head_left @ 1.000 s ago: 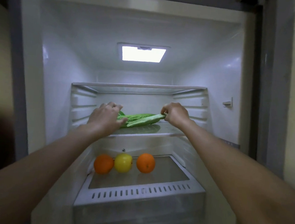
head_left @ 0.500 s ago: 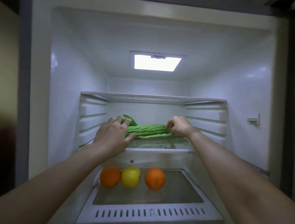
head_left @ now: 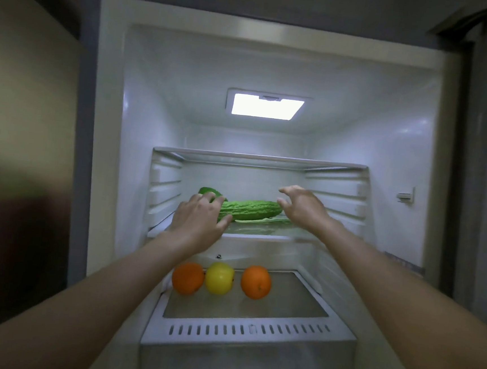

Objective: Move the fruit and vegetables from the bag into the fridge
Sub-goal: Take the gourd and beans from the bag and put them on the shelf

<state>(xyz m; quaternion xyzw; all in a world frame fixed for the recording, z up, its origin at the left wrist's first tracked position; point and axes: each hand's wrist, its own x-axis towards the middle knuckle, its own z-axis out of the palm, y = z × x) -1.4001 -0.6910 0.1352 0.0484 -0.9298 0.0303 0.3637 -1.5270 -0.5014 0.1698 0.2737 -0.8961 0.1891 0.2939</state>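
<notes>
A bumpy green bitter gourd (head_left: pixel 248 210) lies lengthwise on the fridge's middle glass shelf (head_left: pixel 261 235). Behind its left end a smooth green vegetable (head_left: pixel 206 191) peeks out. My left hand (head_left: pixel 199 223) rests against the gourd's left end, fingers spread, thumb under it. My right hand (head_left: pixel 300 207) hovers just off the gourd's right end with fingers apart, holding nothing. Below, on the drawer cover (head_left: pixel 243 305), stand an orange (head_left: pixel 187 277), a yellow fruit (head_left: pixel 219 278) and a second orange (head_left: pixel 256 282) in a row. The bag is out of view.
An upper glass shelf (head_left: pixel 259 159) spans the fridge above the gourd. The lamp (head_left: pixel 266 106) glows in the ceiling. A vented white drawer front (head_left: pixel 248 330) juts out at the bottom. A small switch (head_left: pixel 405 195) sits on the right wall.
The gourd has settled flat on the shelf. My right hand has let go of its right end and lifted away, fingers opening. My left hand has loosened on the left end.
</notes>
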